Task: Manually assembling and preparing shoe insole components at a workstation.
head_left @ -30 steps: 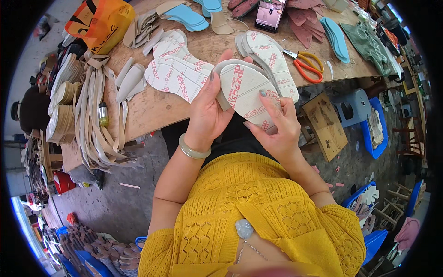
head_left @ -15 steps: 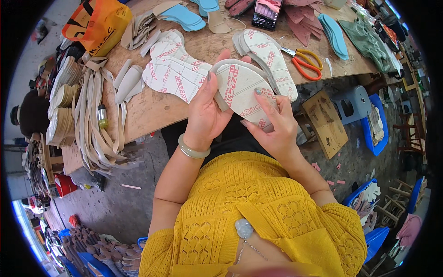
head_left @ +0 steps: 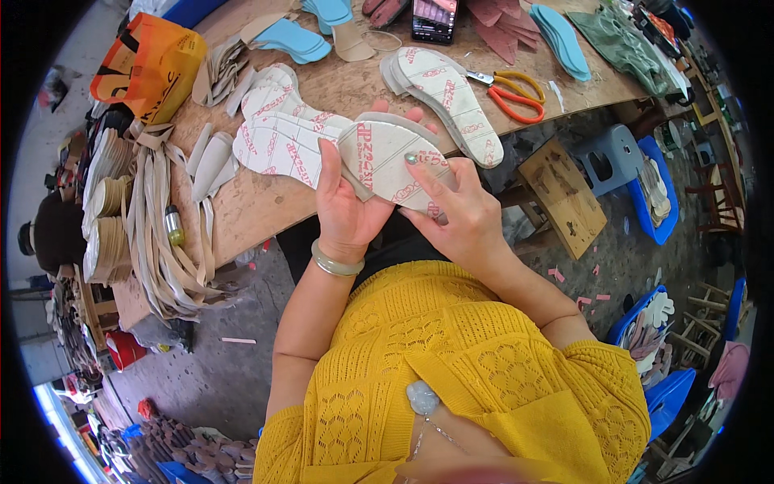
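Between my two hands I hold a small stack of white shoe insoles (head_left: 384, 164) with red print, their edges fanned slightly apart. My left hand (head_left: 348, 211) cups the stack from beneath, its thumb at the left edge and fingertips showing beyond the far edge. My right hand (head_left: 461, 203) pinches the right end, thumb and forefinger on it. Just left of the stack, more printed insoles (head_left: 278, 147) overlap on the wooden table (head_left: 266, 211). To the right lies another pile of printed insoles (head_left: 453, 105), partly past the table's front edge.
Scissors (head_left: 516, 95) with orange and yellow handles lie right of the insoles. Blue insoles (head_left: 559, 42), a phone (head_left: 434, 21) and reddish pieces (head_left: 504, 28) line the back. Fabric strips (head_left: 157, 234) hang off the left edge. A wooden stool (head_left: 563, 198) stands at right.
The whole view has shifted a little. My hands have drawn the held insoles slightly left and lower, and the stack is fanned a bit differently. Both hands keep hold.
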A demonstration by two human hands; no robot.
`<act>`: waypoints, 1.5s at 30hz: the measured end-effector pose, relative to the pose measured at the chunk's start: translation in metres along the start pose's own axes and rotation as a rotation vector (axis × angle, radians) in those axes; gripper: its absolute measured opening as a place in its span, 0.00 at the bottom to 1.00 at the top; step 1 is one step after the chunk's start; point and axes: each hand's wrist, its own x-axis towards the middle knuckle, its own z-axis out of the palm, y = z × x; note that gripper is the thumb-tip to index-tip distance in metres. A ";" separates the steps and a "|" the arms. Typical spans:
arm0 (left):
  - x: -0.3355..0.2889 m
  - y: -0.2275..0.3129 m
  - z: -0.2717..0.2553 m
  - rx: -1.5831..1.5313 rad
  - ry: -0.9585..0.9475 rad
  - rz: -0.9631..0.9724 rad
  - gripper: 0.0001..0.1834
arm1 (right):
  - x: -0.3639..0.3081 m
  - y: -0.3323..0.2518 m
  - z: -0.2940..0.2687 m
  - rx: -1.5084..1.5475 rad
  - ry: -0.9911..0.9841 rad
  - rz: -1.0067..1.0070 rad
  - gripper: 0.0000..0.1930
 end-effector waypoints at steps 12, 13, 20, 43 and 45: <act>0.003 0.010 -0.004 -0.065 0.096 0.047 0.28 | -0.001 0.003 0.002 0.068 -0.046 0.044 0.33; 0.005 0.010 -0.003 -0.066 0.100 0.052 0.28 | -0.001 0.006 0.004 0.133 -0.016 0.047 0.33; 0.009 0.007 -0.003 -0.043 0.125 0.036 0.28 | -0.001 0.010 0.011 0.297 0.021 0.097 0.35; 0.011 0.020 -0.006 0.054 0.209 0.087 0.25 | -0.004 0.022 0.002 0.584 0.145 0.322 0.37; 0.012 0.018 0.000 0.160 0.162 0.108 0.26 | -0.003 0.019 -0.002 0.475 0.127 0.244 0.37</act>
